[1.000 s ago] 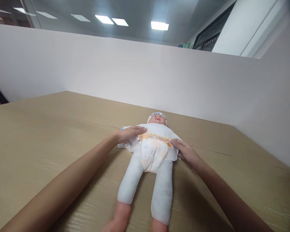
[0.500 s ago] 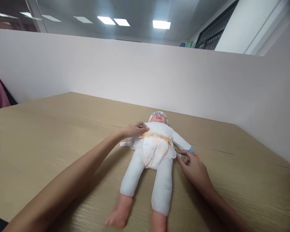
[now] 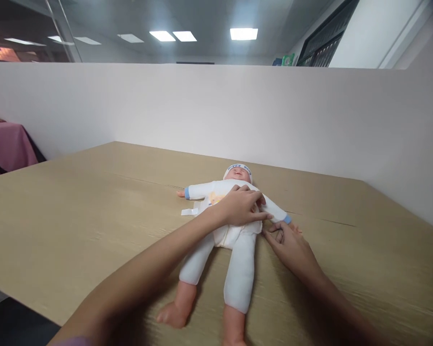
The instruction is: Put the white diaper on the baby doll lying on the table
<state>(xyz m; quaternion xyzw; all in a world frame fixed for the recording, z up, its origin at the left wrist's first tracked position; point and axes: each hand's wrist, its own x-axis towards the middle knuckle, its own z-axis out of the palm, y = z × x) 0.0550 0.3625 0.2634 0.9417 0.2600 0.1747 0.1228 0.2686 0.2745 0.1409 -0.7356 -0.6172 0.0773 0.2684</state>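
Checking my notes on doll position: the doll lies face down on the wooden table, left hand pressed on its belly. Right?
Not quite. The doll lies face up, as the head view shows; the left hand does press its belly on the wooden table.

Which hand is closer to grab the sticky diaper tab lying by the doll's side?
Probably the right hand: its fingers sit at the doll's hip beside the diaper edge. The left hand lies flat across the belly, pressing the diaper down.
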